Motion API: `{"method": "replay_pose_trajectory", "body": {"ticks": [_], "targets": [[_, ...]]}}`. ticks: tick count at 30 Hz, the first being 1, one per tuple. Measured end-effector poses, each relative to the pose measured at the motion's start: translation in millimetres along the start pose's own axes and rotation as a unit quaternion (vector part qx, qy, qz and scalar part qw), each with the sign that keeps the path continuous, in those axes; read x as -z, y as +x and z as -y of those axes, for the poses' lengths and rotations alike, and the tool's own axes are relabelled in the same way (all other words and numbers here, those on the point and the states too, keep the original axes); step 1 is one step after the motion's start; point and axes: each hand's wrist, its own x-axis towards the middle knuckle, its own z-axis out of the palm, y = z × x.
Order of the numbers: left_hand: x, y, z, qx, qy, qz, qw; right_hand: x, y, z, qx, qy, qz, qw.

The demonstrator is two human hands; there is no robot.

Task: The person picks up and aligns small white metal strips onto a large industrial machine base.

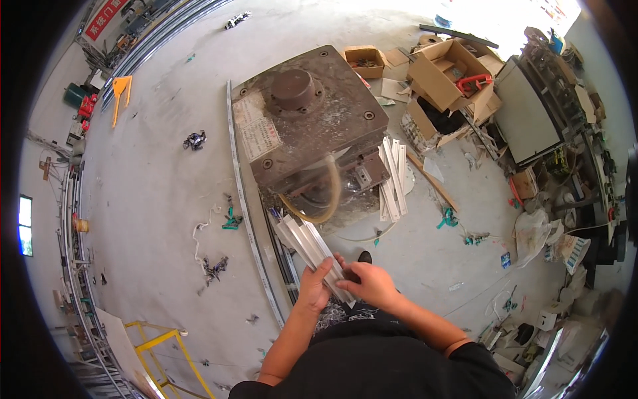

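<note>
A bundle of silvery-white metal profiles [307,247] slants in front of my body, its far end near the machine's lower edge. My left hand [315,287] grips the bundle from the left, thumb laid along the top. From the right, my right hand [367,284] closes its bent fingers on the near part of the same profiles. Just beyond stands a brown metal machine [319,123] with a round cap on top and a clear curved hose [334,189] at its near side. More pale profiles [394,176] lie stacked at the machine's right side.
A long metal bar [247,219] runs along the machine's left side. Cardboard boxes [432,76] crowd the back right, and a cluttered rack [565,133] lines the right edge. A yellow metal frame [158,342] stands at lower left. Scraps and green strapping [232,219] litter the floor.
</note>
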Motion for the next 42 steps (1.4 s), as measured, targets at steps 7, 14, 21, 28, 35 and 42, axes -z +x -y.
{"method": "replay_pose_trajectory", "body": {"ticks": [7,14,21,28,35,42], "targets": [[-8.6,-1.8,-4.7,0.01,0.018,0.032,0.999,0.9,-3.3,-10.1,-0.053,0.112,0.031,0.992],[-15.4,-6.8,-2.7,0.034,0.023,0.043,0.998,2.3,-10.4,-24.7,-0.048,0.207,0.012,0.977],[-13.1,-7.4,-6.3,-0.007,0.04,0.007,0.999,6.1,-8.9,-2.9,0.004,-0.003,0.0,1.0],[-15.0,-10.5,-12.2,-0.004,0.057,0.007,0.998,14.5,-8.6,-2.9,-0.022,0.154,0.027,0.987],[1.5,-4.6,-16.6,-0.01,0.026,-0.039,0.999,7.6,5.5,-32.5,-0.192,0.397,-0.024,0.897],[6.2,-0.7,-23.5,-0.039,0.051,-0.042,0.997,24.8,42.4,-49.5,-0.135,0.129,-0.074,0.98]]}}
